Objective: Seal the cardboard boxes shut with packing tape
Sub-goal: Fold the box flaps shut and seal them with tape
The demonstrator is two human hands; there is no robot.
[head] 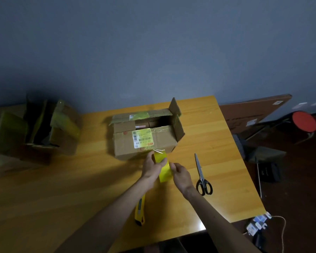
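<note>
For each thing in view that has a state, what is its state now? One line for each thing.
Brown cardboard box with a yellow label: top partly open, flaps up.
Yellow packing tape: a strip held by both hands, near the box front.
Left hand: gripping the tape.
Right hand: gripping the tape.
Black-handled scissors: closed, lying on the table.
Yellow utility knife: lying on the table.

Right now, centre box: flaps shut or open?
Open. The centre box has its right flap standing up and a dark gap showing on top.

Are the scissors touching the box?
Apart. The head view shows bare table between the scissors and the box; the scissors lie to the box's right, nearer the person.
</note>
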